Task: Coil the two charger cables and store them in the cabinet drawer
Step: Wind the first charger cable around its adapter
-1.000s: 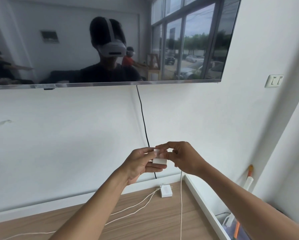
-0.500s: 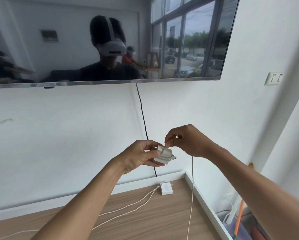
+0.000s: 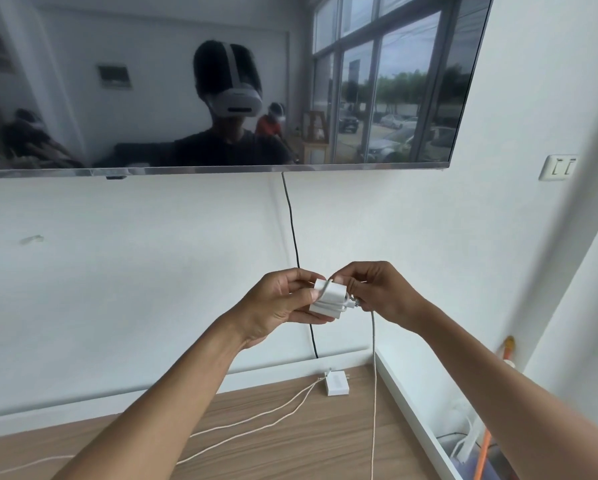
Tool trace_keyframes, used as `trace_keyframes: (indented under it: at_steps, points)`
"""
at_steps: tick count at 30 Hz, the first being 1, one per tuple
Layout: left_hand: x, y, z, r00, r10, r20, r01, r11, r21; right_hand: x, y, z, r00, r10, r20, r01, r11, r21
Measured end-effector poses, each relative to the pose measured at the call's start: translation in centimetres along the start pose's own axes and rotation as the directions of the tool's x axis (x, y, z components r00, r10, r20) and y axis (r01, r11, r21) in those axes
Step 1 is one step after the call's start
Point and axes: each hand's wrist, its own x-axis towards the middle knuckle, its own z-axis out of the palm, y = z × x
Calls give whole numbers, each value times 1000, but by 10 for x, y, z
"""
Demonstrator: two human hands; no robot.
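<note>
Wrapping: left hand (image 3: 277,303) is gripping the charger (image 3: 329,298); right hand (image 3: 377,289) is pinching its cable (image 3: 373,375), best kept taut.

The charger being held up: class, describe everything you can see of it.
The charger is a small white block, plastic by its look, with a few turns of its pale cable wrapped round it. The left hand grips it in mid-air before the white wall; the right hand pinches the cable at the block's right end. From there the loose cable hangs straight down, out of the picture.
</note>
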Motion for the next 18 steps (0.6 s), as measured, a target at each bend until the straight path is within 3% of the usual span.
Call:
trace_keyframes:
  at_steps: [6,12,18]
  points:
    - [-4,-5,4,994,-35,104,55,980,-192,-8,9,7,996,87,8,-87,992,89]
    - [0,-6,14,997,-33,75,46,982,-182,-12,19,11,992,94,-86,-74,975,208]
    - [0,-23,21,994,-95,59,101,989,-111,-29,50,27,945,257,-203,-181,925,334]
